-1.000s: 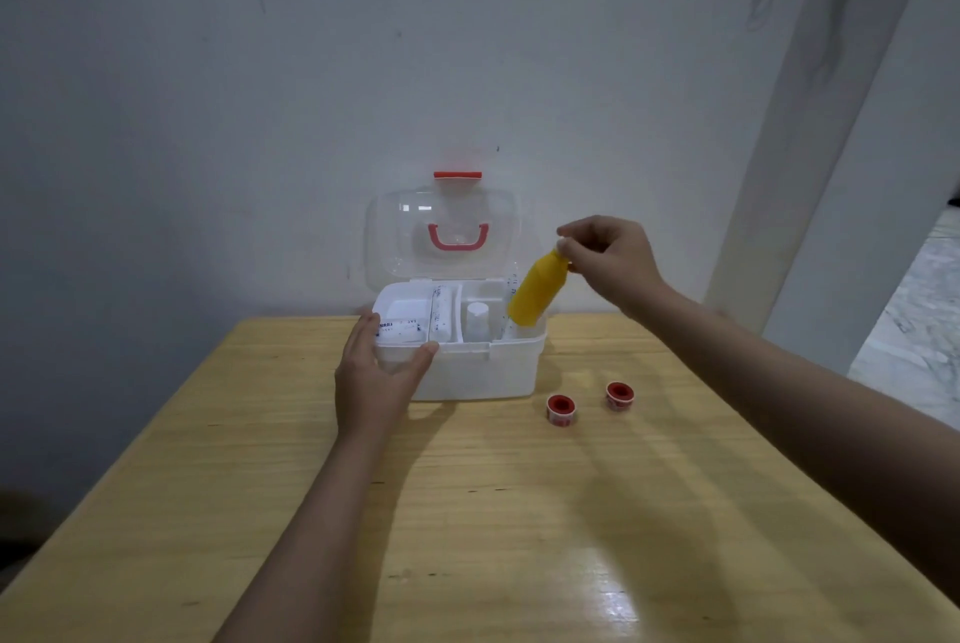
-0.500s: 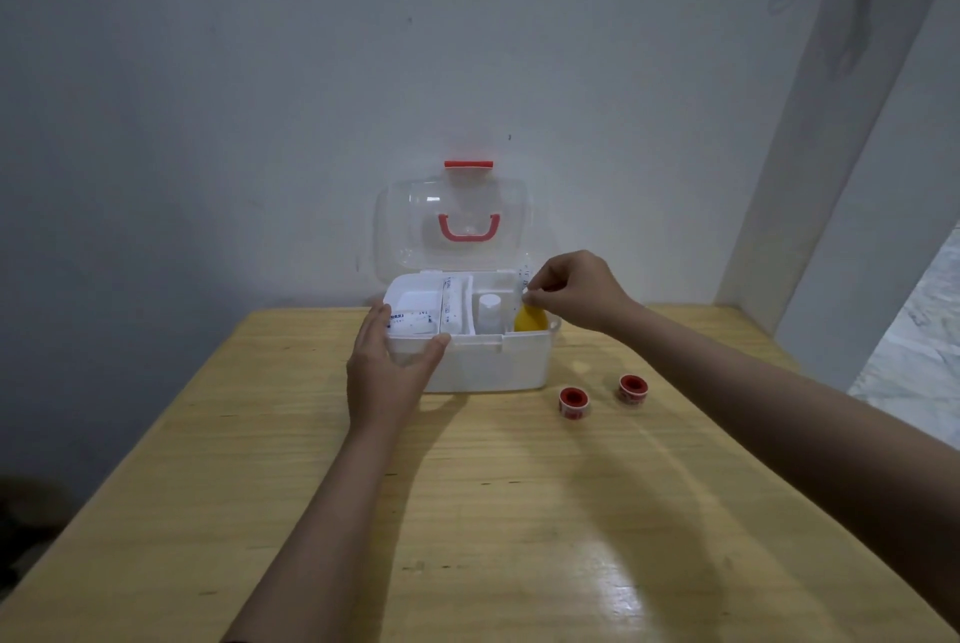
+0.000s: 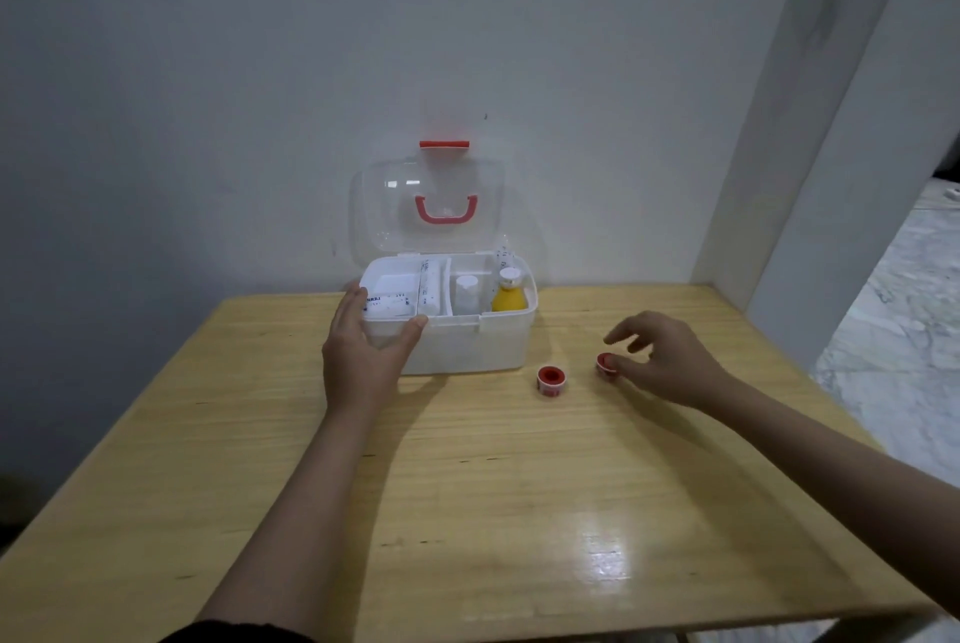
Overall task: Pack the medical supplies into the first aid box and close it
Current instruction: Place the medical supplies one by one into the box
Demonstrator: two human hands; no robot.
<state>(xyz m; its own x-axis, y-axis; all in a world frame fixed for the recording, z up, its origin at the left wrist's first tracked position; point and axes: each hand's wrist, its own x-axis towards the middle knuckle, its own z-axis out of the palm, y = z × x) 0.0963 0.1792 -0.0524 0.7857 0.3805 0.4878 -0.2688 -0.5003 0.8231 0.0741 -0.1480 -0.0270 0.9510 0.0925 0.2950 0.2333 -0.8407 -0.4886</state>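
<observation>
The first aid box [image 3: 457, 341] sits at the far middle of the wooden table [image 3: 467, 512], its clear lid [image 3: 426, 206] standing upright against the wall behind it. The left hand [image 3: 363, 356] is spread wide over the box's front left corner, thumb on the front rim, bracing it and gripping nothing else. The right hand [image 3: 660, 362] hovers to the right of the box, fingers loosely parted, its thumb touching the farther tape roll [image 3: 605, 364]; it does not yet hold it.

The likeliest slip, as I judge it, is the roll skidding or rolling away on the glossy table if the fingers close off-centre, since only the thumb is on it. A second tape roll [image 3: 551, 379] lies just in front of the box's right corner, and a careless sweep could knock it.

Inside the box, the yellow bottle [image 3: 509, 297] stands in the right compartment, a small white bottle [image 3: 466, 291] in the middle one, and flat packets [image 3: 389, 302] on the left (little free room shows). A tall strip behind the yellow bottle rises above the rim and might stop the lid from shutting.
</observation>
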